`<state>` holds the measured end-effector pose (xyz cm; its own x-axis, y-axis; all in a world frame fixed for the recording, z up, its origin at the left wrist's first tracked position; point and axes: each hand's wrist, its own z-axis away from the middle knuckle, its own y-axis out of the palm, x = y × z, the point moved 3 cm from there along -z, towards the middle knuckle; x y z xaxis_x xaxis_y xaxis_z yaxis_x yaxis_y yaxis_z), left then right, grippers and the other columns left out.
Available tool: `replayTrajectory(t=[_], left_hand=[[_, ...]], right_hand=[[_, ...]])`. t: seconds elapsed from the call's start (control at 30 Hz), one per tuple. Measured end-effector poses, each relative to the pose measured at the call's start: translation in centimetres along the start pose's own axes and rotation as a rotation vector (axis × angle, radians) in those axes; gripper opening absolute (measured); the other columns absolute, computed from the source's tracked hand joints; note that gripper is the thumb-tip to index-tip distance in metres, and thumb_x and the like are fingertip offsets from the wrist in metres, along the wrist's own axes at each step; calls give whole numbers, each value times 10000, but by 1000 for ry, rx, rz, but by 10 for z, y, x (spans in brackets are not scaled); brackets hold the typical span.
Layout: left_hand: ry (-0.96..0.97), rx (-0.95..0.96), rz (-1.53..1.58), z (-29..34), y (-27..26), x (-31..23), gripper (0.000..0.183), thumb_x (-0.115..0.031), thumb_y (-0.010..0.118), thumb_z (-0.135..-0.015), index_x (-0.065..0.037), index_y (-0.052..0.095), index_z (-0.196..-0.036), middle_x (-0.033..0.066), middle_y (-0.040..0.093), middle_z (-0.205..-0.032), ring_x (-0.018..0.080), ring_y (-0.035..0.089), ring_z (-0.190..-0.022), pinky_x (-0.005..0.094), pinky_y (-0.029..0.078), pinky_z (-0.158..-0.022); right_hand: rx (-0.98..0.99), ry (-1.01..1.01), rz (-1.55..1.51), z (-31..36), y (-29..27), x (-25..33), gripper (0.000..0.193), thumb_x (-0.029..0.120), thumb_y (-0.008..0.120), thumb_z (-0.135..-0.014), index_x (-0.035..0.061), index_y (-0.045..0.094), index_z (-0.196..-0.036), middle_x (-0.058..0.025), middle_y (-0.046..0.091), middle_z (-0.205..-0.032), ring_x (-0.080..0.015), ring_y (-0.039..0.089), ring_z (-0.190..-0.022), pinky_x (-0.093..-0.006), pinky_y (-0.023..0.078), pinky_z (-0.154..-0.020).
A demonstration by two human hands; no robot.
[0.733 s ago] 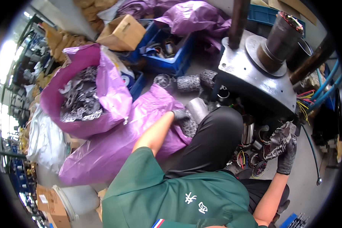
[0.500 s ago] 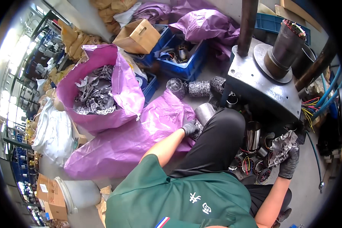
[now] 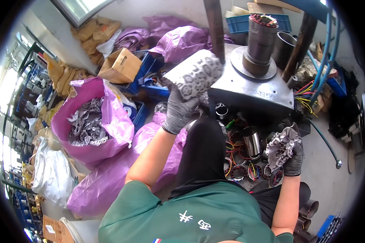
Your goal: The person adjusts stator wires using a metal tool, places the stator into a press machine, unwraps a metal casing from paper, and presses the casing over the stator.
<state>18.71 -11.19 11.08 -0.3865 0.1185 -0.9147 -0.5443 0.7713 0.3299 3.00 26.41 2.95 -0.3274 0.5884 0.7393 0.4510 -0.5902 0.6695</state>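
Note:
My left hand (image 3: 178,111), in a grey glove, is closed around a cylinder wrapped in leopard-print sheeting (image 3: 196,74). It is raised and tilted, left of the press-like machine (image 3: 251,95). At the right, my gloved right hand (image 3: 294,158) grips a crumpled piece of leopard-print sheeting (image 3: 280,148). Between my raised knee and right hand, a shiny metal cylinder (image 3: 252,142) stands on the floor. Next to it lie several ring-shaped motor stators (image 3: 254,172) with coloured wires. On the machine's round plate stands a dark cylinder (image 3: 263,42) with wires at its top.
An open purple bag (image 3: 119,129) full of crumpled leopard-print sheeting stands at the left. Another purple bag (image 3: 103,186) lies flat beside my left arm. Behind are blue crates (image 3: 155,90) and a wooden box (image 3: 121,67). Blue hoses (image 3: 326,60) hang at the machine's right.
My left hand has lifted the wrapped cylinder up from beside my knee toward the machine. My right hand still grips the crumpled sheeting. The whole view has turned slightly.

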Motion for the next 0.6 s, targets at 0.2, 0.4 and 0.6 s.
replayTrajectory(t=[0.2,0.4,0.6], left_hand=[[-171,444,143,4,133,69,599,95,728,-766,2,582,-1340,88,708,-1223,169,679,-1118,346,561,-1005],[-351,593,41,76,175,192,711,86,713,-777,-23,487,-1442,77,657,-1274,184,635,-1186,359,542,-1036],[-773,219,234,57,152,203,557,-58,668,-824,3,555,-1366,143,676,-1187,252,689,-1007,385,595,-891]], right_hand=[[-71,-117,153,9,-2,19,807,366,770,-800,-22,518,-1462,-118,694,-1156,-253,686,-1024,-386,567,-941],[-389,155,-90,21,-90,-7,557,408,560,-937,-23,626,-1282,-185,719,-1137,-317,704,-1024,-444,577,-969],[-329,318,66,21,-59,-35,560,319,640,-904,-12,614,-1356,-160,709,-1244,-263,707,-1100,-392,567,-1015]])
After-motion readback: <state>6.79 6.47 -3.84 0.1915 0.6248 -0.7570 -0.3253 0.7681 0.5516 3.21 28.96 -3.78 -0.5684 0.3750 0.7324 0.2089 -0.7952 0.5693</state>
